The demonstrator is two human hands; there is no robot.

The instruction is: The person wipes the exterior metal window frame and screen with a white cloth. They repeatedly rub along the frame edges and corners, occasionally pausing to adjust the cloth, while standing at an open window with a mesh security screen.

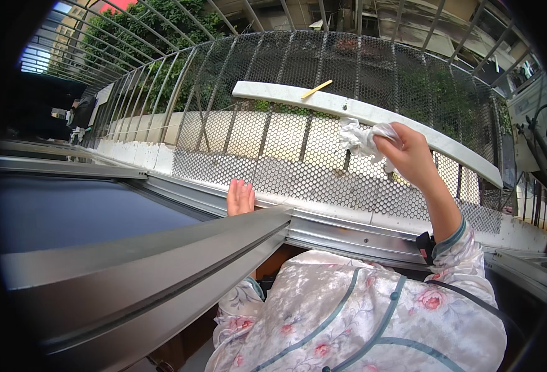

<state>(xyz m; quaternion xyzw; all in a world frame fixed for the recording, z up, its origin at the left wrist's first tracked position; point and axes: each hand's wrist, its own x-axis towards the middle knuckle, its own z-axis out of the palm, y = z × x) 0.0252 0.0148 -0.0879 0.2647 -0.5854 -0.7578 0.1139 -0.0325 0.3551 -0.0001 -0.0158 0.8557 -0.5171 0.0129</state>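
Observation:
My right hand (408, 151) is out past the window, pinching a crumpled white tissue (359, 137) between thumb and fingers. The tissue hangs over the perforated metal mesh (273, 174), close to a long white stone slab (385, 114). On that slab lies a flat wooden stick (316, 89), near a small dark spot. My left hand (241, 197) shows only its extended fingers beyond the metal frame of the sliding window (171, 269); the frame hides the rest. Nothing is visible in those fingers.
Metal window tracks (357, 237) run along the sill in front of me. Upright security bars (162, 109) enclose the mesh ledge. The glass pane (82, 204) fills the left side. Dark hoses or cables (536, 135) are at the far right. Green foliage (148, 28) grows outside.

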